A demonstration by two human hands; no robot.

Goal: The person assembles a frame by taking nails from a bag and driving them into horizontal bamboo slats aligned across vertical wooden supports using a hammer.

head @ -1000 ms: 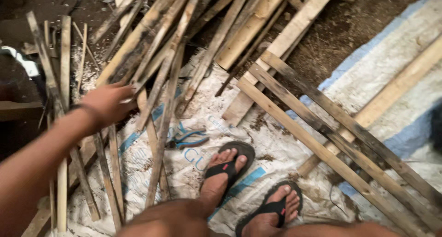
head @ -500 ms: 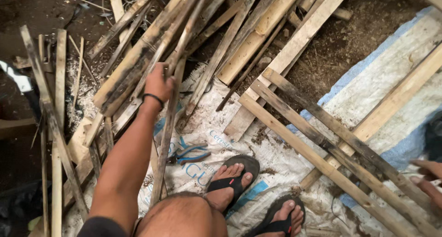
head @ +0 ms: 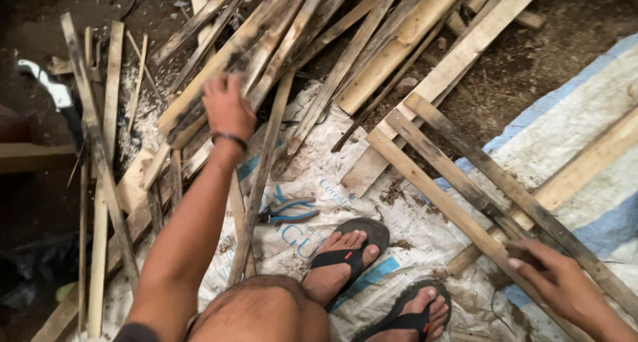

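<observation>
My left hand [head: 228,108] reaches forward into a heap of weathered wooden slats [head: 319,43], its fingers curled over a dark, grey slat [head: 199,106] at the heap's near edge. A dark band sits on that wrist. My right hand [head: 557,283] is low at the right, fingertips resting on a long pale slat [head: 432,189] that runs diagonally across the white woven sheet [head: 598,136]; nothing is gripped in it. My knee fills the bottom centre, and my feet in black flip-flops [head: 345,254] stand on the sheet.
Blue-handled pliers [head: 287,210] lie on the sheet just ahead of my feet. A white-handled saw [head: 48,84] lies at the far left beside thin upright strips [head: 100,182]. A wooden ledge [head: 30,157] juts in from the left. Bare soil [head: 531,56] lies beyond.
My left hand has moved further forward and up into the slat heap. My right hand has come into view at the lower right and now rests on the long slat.
</observation>
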